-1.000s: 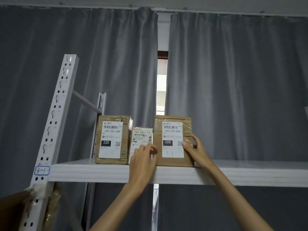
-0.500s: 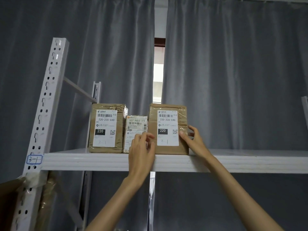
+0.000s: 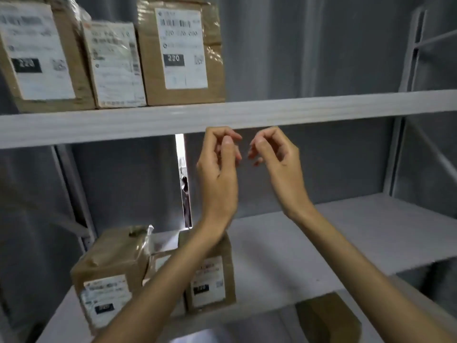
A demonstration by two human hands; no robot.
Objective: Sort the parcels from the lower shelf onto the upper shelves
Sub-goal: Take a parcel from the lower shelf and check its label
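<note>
Fingers [image 3: 231, 144] loosely curled and empty, both hands have left the top-shelf parcel [image 3: 181, 50] and dropped below the shelf [image 3: 321, 107].

On the top shelf [image 3: 296, 107] three brown boxes stand in a row, and each has a white label on its front. The right box [image 3: 181, 50] has a barcode, then a line that looks like "220 220 C40", and below it a black patch with "220" in white. The left box [image 3: 37, 53] also has a black patch that says "220"; its other print is too blurry to read. The middle box [image 3: 113, 65] has print too blurry to read.

On the shelf below [image 3: 321, 256], one box [image 3: 210, 280] has a label with a black patch that seems to say "220". The label on the front left box [image 3: 106, 293] is too blurry.
</note>
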